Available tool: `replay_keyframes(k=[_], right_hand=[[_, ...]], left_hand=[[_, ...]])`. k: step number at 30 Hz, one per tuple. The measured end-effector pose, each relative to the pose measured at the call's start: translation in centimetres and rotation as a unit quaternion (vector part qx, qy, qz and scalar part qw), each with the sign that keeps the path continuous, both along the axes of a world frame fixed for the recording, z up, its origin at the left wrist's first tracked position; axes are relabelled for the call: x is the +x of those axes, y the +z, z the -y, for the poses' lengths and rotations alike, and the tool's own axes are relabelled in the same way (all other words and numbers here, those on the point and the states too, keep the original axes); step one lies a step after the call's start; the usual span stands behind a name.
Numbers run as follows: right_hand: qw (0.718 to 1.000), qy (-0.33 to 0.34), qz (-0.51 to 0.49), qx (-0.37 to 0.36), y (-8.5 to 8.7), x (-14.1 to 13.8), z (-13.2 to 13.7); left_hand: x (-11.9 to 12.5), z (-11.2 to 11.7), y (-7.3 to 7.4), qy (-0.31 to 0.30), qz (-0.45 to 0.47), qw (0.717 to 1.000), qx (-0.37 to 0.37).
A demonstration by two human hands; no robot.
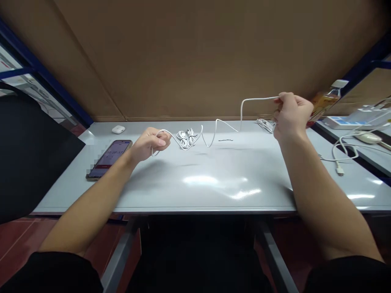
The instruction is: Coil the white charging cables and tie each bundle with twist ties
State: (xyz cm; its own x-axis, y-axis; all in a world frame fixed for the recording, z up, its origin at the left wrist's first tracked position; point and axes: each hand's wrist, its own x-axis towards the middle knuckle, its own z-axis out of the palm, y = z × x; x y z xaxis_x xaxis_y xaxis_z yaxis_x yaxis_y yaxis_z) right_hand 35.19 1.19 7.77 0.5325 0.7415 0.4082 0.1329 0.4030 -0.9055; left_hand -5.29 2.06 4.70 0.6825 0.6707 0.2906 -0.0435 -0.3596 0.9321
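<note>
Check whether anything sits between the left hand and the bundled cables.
Nothing solid. Only the white cable leading from the left hand crosses the gap to the bundled white cables. The phone lies on the hand's far side, out of the way.

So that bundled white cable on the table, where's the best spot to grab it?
Pinch the bundled white cable across its narrow middle, coming from above on the near side: its loops lie gathered flat on the table, and the looser white cable rises away on its right.

On the table [214,195], a phone [109,159] and an earbud case [118,129] lie left of the tied cords [186,139], and one more cord [265,125] lies right of them.
</note>
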Motion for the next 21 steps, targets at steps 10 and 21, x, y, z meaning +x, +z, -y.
replay_keyframes(k=[10,21], right_hand=[[0.872,0.399,0.279,-0.055,0.0,-4.1,3.5],[0.780,0.361,0.500,-0.109,-1.7,-7.9,4.9]], left_hand=[[1.9,1.5,-1.0,0.036,-0.110,0.987,0.112],[2.6,1.8,-1.0,0.079,-0.056,0.995,0.036]])
